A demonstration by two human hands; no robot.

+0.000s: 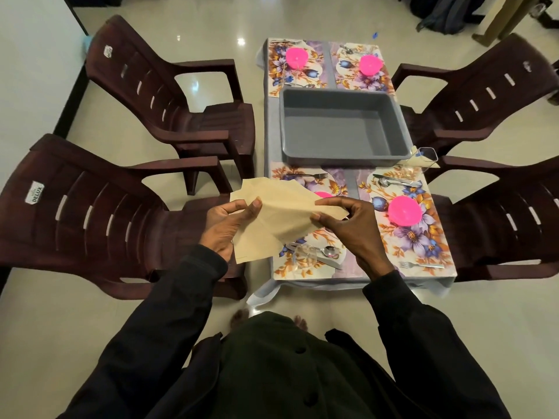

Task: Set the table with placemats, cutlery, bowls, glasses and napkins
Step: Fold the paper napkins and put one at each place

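A beige cloth napkin [278, 219] hangs spread in the air over the table's near left corner. My left hand [227, 228] grips its left edge, thumb on top. My right hand [348, 222] pinches its right corner. Under the napkin lies a floral placemat [305, 267] with a clear glass [305, 258], a spoon [329, 251] and a fork [308, 176]; its pink bowl [323, 195] is mostly hidden. The near right placemat [423, 237] holds a pink bowl [403, 211], a fork [420, 265] and a knife with a spoon [396, 181]. A glass [426, 157] stands on a folded napkin at the right edge.
A grey plastic tub [341, 125] sits mid-table. Two far placemats carry pink bowls [297, 57] [369, 64] and cutlery. Two dark plastic chairs [99, 219] [169, 95] stand on the left, two more [490, 95] [508, 219] on the right. Bags [447, 13] lie on the floor beyond.
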